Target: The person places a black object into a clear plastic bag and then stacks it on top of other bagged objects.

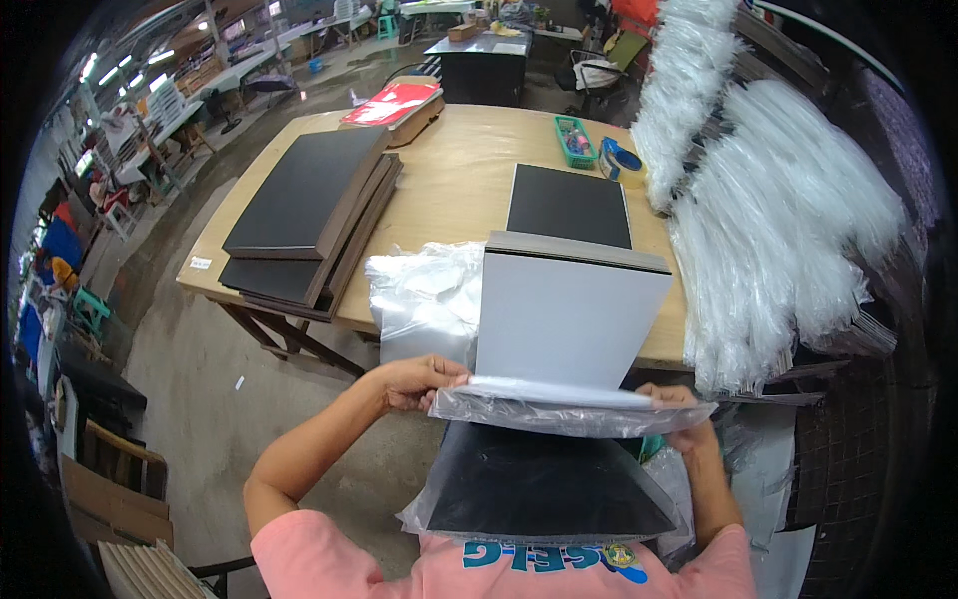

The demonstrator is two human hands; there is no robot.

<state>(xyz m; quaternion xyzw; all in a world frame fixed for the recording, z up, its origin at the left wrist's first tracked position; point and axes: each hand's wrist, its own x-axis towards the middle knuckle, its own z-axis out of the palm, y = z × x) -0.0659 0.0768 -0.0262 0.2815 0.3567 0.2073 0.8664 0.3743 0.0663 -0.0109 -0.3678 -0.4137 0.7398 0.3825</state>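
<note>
My left hand (424, 383) and my right hand (681, 414) grip opposite ends of a clear plastic bag (569, 417), fingers closed at its edge. A white sheet edge (559, 392) shows along the bag's top, between my hands. Just beyond them, a stack of boards with a white face (569, 319) lies at the table's near edge. Close to my body is a black panel (544, 489) in clear plastic, below the bag. My right fingers are slightly blurred and partly hidden by plastic.
Loose clear bags (429, 299) lie left of the white stack, a black board (569, 205) behind it. The wooden table (459, 170) also bears stacked dark boards (309, 190), a red-topped pile (394, 103), a green basket (576, 142) and tape (624, 162). Plastic-wrapped stacks (788, 230) rise on the right.
</note>
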